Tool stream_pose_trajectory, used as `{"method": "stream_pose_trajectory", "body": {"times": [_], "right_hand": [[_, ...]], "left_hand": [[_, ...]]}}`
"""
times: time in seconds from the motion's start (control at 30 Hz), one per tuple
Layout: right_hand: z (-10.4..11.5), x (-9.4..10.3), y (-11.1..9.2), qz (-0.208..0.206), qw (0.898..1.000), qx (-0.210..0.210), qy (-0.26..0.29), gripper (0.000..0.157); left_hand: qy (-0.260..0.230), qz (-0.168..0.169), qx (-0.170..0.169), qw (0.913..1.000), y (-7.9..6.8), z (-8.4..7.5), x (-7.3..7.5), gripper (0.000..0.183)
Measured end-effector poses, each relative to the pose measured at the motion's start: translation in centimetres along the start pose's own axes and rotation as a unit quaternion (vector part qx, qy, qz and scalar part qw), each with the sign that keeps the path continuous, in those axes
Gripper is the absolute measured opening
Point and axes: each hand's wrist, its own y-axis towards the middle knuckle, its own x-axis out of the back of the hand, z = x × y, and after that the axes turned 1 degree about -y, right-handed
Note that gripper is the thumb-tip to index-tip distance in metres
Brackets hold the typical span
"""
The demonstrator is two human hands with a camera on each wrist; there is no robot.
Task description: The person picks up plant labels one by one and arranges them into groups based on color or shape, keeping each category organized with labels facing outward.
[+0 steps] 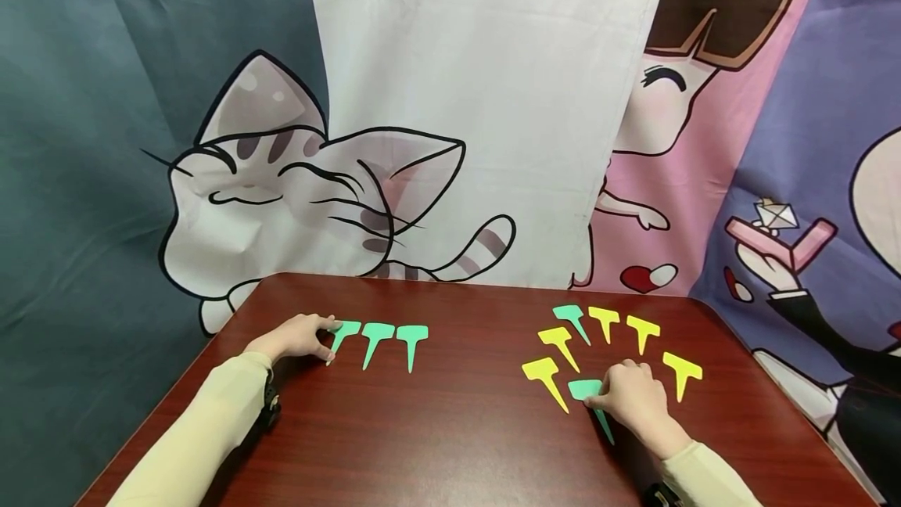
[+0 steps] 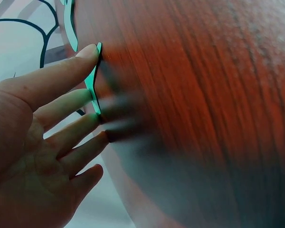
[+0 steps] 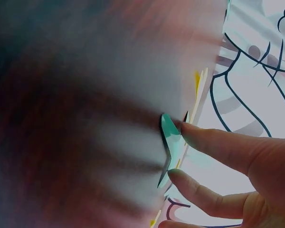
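My left hand [image 1: 299, 335] touches the leftmost of three green T-shaped plant labels in a row. In the left wrist view, thumb and fingertips rest along that label [image 2: 91, 80], the fingers fairly straight and spread. The second label [image 1: 378, 333] and third label [image 1: 411, 333] lie to its right, stems toward me. On the right side of the table, my right hand [image 1: 637, 397] pinches another green plant label [image 1: 584, 390] by its crossbar. Thumb and a bent finger show against this label [image 3: 171, 135] in the right wrist view.
Around the right hand lie several yellow plant labels [image 1: 542, 370], scattered at different angles, and one more green label [image 1: 568, 313] farther back. The dark red wooden table [image 1: 450, 429] ends at a cartoon-printed cloth [image 1: 493, 100].
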Motion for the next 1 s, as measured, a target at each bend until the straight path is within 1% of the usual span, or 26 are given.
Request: {"method": "stream_pose_trajectory", "body": {"times": [0.13,0.27,0.37,0.53,0.63,0.8,1.0], "right_hand": [[0.09,0.14,-0.09,-0.002,1.000,-0.001,-0.014,0.034],[0.04,0.24,-0.18,0.009,1.000,-0.015,-0.025,0.042],[-0.01,0.27,-0.18,0.017,0.999,-0.024,-0.024,0.045],[-0.05,0.34,-0.09,0.033,0.999,-0.039,-0.010,0.045],[-0.02,0.36,-0.06,0.040,0.998,-0.041,-0.006,0.044],[0.04,0.39,0.00,0.039,0.999,-0.036,-0.001,0.041],[-0.22,0.30,0.10,0.042,0.998,-0.044,0.004,0.039]], "left_hand": [[0.002,-0.005,-0.004,1.0000,0.01,-0.01,0.06,0.068],[0.001,-0.003,-0.004,1.0000,-0.01,-0.06,0.02,0.068],[0.003,-0.001,-0.004,1.0000,-0.05,-0.04,-0.02,0.068],[0.005,-0.002,-0.001,1.0000,-0.14,-0.04,-0.12,0.068],[0.002,-0.001,0.002,1.0000,-0.18,0.02,-0.29,0.068],[0.002,-0.003,0.001,1.0000,-0.09,0.15,-0.27,0.068],[0.003,-0.002,0.000,1.0000,0.00,0.02,-0.08,0.068]]}}
